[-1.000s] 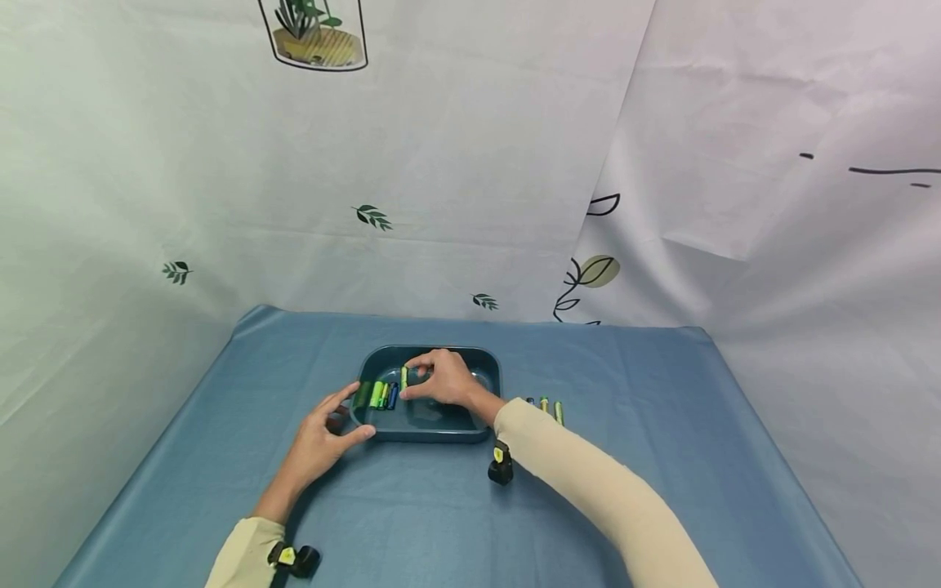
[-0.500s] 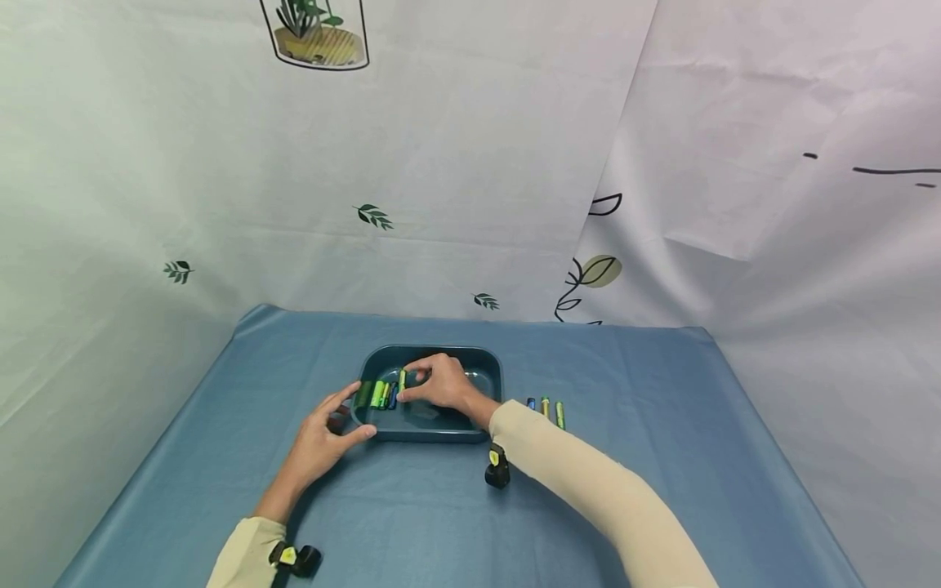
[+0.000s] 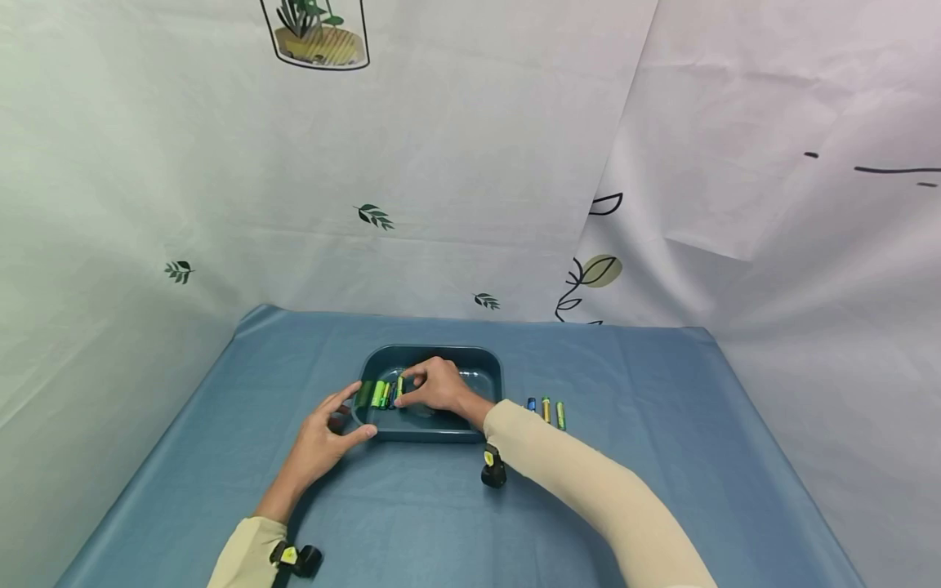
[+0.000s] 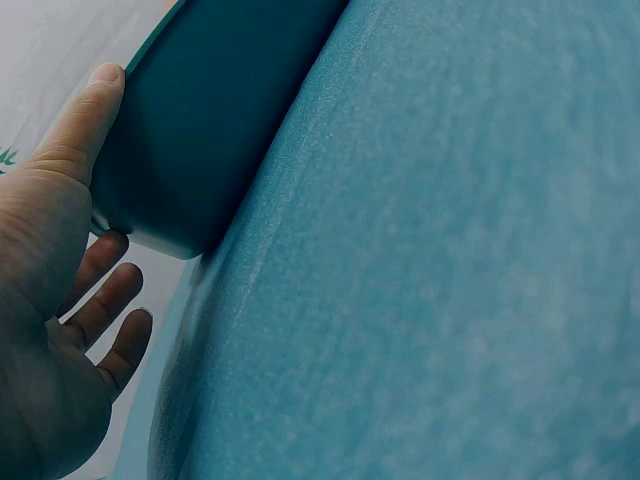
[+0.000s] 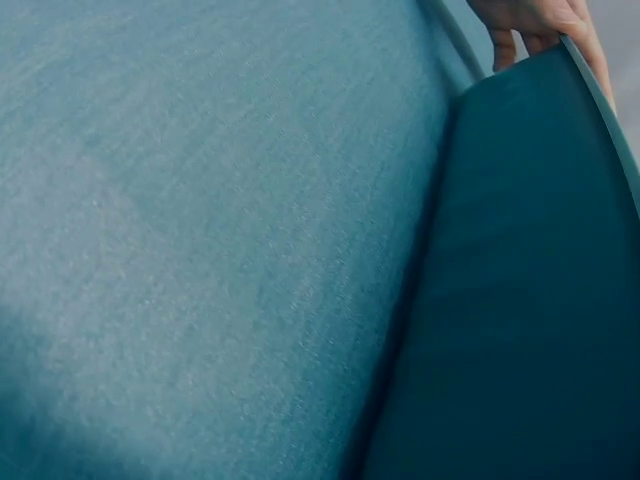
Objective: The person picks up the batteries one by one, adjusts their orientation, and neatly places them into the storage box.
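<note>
A dark teal tray (image 3: pixel 434 436) stands on the cloth. My left hand (image 3: pixel 322 439) spans its left end, thumb and index finger touching the rim, the other fingers loosely spread outside in the left wrist view. Inside the tray my right hand (image 3: pixel 441 385) pinches a slim yellow-green battery (image 3: pixel 400 384) between thumb and index finger. Close to its left lies a row of batteries, including a bright green battery (image 3: pixel 377 394) and a dark blue battery (image 3: pixel 393 397). In the right wrist view, the tray wall hides the right hand's fingers and the batteries.
Right of the tray, a blue battery (image 3: pixel 531 403), a yellowish battery (image 3: pixel 546 409) and a green battery (image 3: pixel 561 415) lie on the blue cloth (image 3: pixel 412 523). White printed fabric (image 3: pixel 441 163) hangs behind and beside the table.
My right hand has shifted slightly left with the pinched battery, bringing it close beside the row in the tray. The left hand and the tray have stayed in place.
</note>
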Action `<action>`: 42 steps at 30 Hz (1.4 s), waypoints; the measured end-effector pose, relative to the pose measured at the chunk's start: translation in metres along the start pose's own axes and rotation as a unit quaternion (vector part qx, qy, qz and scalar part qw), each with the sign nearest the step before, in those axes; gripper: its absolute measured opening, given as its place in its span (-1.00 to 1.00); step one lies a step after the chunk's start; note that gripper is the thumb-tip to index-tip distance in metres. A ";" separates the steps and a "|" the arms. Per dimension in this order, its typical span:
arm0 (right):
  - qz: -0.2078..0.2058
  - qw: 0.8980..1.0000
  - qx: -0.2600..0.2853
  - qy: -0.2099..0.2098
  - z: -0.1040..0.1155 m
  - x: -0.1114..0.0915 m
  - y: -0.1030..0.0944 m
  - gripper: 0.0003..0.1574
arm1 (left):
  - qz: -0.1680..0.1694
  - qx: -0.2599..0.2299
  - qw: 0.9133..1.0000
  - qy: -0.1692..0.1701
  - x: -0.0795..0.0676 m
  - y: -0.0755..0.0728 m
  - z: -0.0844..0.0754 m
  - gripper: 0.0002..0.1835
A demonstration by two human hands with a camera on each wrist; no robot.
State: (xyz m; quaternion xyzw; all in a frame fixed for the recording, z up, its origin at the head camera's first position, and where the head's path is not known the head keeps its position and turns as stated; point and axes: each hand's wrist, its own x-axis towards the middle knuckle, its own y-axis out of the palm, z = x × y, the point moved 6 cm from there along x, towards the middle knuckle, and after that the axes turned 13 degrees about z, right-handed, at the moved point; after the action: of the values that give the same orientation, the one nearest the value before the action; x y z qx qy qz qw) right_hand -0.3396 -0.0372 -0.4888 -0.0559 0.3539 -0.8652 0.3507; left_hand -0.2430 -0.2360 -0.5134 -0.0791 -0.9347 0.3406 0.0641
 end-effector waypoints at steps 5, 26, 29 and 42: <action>-0.003 1.000 -0.002 0.012 -0.001 0.001 0.003 -0.43 | 0.000 -0.002 1.000 0.002 0.001 0.000 -0.001 -0.12; -0.008 1.000 -0.009 0.019 -0.005 0.003 0.003 -0.40 | 0.001 0.000 1.000 0.003 0.000 -0.001 0.000 -0.12; -0.006 1.000 -0.010 0.023 -0.005 0.004 0.005 -0.40 | 0.000 0.000 1.000 0.004 -0.001 -0.001 -0.001 -0.11; -0.005 0.999 -0.016 0.027 -0.006 0.002 0.008 -0.37 | 0.002 -0.005 1.000 -0.002 -0.002 0.000 0.000 -0.12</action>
State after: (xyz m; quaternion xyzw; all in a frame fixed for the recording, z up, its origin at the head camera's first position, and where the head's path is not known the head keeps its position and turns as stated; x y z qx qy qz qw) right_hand -0.3391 -0.0390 -0.4984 -0.0400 0.3768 -0.8624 0.3358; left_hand -0.2412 -0.2364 -0.5140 -0.0810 -0.9362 0.3364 0.0614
